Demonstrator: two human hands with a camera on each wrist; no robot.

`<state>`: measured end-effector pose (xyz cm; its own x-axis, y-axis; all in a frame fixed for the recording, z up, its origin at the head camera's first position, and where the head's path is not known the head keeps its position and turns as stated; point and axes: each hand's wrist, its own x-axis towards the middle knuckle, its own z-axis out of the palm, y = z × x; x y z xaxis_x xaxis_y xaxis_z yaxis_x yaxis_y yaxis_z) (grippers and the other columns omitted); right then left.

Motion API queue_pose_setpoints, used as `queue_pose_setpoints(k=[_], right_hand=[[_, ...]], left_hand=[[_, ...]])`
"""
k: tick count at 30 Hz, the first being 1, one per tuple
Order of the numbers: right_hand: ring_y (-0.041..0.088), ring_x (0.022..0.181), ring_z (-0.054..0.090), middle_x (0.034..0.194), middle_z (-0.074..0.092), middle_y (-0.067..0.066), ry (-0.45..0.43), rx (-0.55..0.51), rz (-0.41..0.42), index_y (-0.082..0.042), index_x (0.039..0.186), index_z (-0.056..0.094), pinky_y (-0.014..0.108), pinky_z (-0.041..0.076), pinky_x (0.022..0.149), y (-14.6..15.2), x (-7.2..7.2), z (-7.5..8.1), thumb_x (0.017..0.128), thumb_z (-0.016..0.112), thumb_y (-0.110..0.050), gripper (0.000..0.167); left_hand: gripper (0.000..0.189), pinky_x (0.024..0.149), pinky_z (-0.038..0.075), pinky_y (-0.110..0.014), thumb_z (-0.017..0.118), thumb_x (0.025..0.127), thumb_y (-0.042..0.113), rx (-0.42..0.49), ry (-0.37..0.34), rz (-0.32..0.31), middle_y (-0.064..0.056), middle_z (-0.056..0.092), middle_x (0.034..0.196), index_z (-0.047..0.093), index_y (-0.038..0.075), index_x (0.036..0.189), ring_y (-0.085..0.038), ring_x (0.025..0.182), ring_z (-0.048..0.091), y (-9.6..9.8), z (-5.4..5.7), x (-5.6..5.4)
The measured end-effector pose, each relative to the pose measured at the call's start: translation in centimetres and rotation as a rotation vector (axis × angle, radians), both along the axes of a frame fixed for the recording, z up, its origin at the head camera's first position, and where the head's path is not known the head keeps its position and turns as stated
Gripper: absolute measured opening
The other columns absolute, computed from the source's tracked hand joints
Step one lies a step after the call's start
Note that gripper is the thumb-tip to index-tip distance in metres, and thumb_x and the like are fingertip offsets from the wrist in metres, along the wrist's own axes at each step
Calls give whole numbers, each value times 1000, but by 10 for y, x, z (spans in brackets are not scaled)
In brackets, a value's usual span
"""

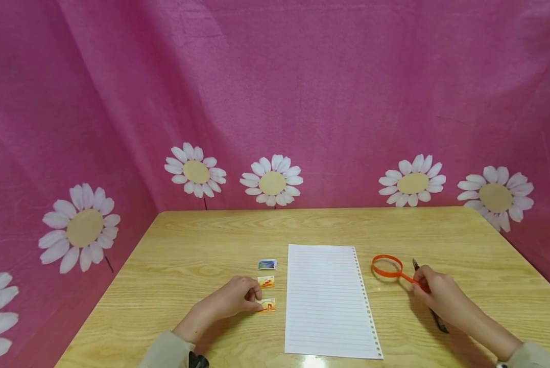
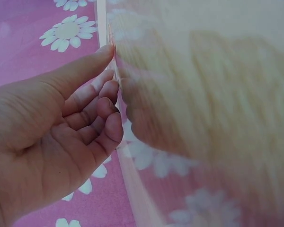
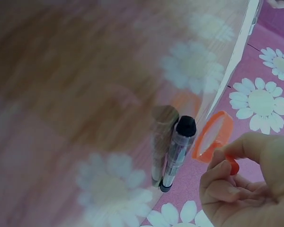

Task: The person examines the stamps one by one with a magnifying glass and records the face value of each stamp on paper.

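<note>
In the head view three small postage stamps lie in a column left of the lined sheet: a blue-green stamp (image 1: pixel 267 264) at the back, an orange-yellow stamp (image 1: pixel 267 282) in the middle, another orange-yellow stamp (image 1: pixel 269 305) nearest. My left hand (image 1: pixel 238 298) rests at that nearest one, thumb tip on its left edge. The left wrist view shows the left hand (image 2: pixel 52 113) with fingers loosely bent and a gap between thumb and index. With my right hand (image 1: pixel 440 294) I grip the handle of an orange-red magnifying glass (image 1: pixel 400 273), its ring tilted up toward the left.
A white lined sheet (image 1: pixel 327 301), punched along its right edge, lies mid-table. Beneath my right hand lies a black-and-clear pen (image 1: pixel 438 323), also seen in the right wrist view. Pink cloth (image 1: pixel 302 92) with daisies hangs beyond the wooden table (image 1: pixel 187 240).
</note>
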<state>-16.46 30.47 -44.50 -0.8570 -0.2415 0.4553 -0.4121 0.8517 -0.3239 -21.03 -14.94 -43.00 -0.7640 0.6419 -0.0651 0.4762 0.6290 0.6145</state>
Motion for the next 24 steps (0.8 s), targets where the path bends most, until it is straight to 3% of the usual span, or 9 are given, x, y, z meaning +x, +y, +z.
queue_pose_setpoints(k=[7,17,24], right_hand=[[-3,54,30,61,46,-4,-38,36,-39,-1,81,54,19,31,45,-3,1,3,77,73,5,20],[11,51,40,60,48,-2,-348,83,-175,-6,76,52,23,30,45,-13,5,13,83,69,-13,20],[12,52,40,57,47,-3,-362,142,-164,-12,68,54,25,30,49,-23,5,15,83,71,-25,27]], left_hand=[[14,62,41,-18,75,85,14,-8,10,1,5,54,72,63,7,86,0,63,43,0,-1,0],[14,61,40,-18,75,85,13,-10,9,0,5,53,72,63,6,86,-1,63,43,0,-1,2],[15,62,40,-17,76,84,14,-26,30,22,5,52,72,64,6,85,-2,65,44,2,1,1]])
